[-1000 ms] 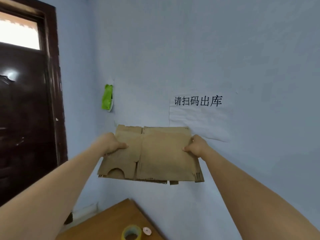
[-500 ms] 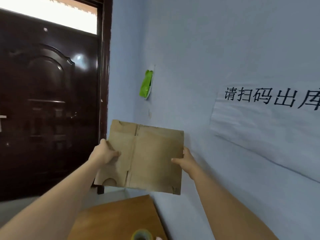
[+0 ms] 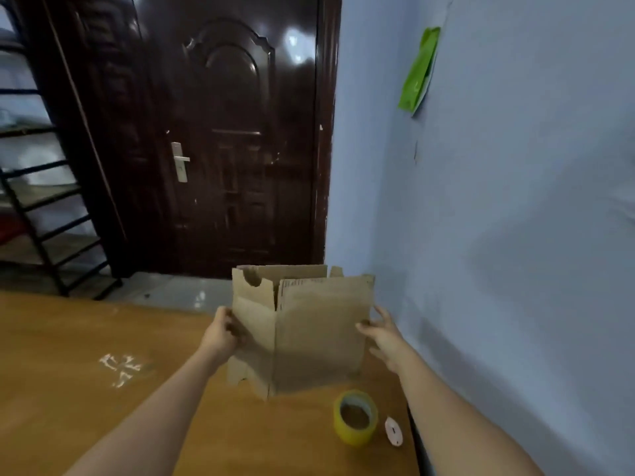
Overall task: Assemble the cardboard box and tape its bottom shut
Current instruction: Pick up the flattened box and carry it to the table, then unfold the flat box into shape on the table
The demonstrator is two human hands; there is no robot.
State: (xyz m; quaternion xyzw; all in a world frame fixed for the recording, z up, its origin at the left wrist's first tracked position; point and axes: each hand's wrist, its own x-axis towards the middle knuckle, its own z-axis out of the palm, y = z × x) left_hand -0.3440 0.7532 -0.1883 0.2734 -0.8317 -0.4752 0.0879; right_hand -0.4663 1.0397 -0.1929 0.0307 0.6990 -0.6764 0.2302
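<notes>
A brown cardboard box point(image 3: 309, 331) stands opened into a square tube over the wooden table point(image 3: 68, 355), one vertical corner facing me and its flaps loose above and below. My left hand point(image 3: 221, 333) grips its left side. My right hand point(image 3: 383, 333) presses the right side, thumb on the front panel and fingers spread. A roll of yellow tape point(image 3: 355, 420) lies flat on the table just in front of the box, to the right.
A small white disc point(image 3: 393, 431) lies beside the tape near the table's right edge. A blue wall point(image 3: 515, 235) runs along the right. A dark door point(image 3: 233, 149) and a black metal rack point(image 3: 37, 214) stand beyond the table.
The flat cardboard held up against the wall has come down over the table and opened into a box shape. The view swung left and down, from the wall to the door and tabletop.
</notes>
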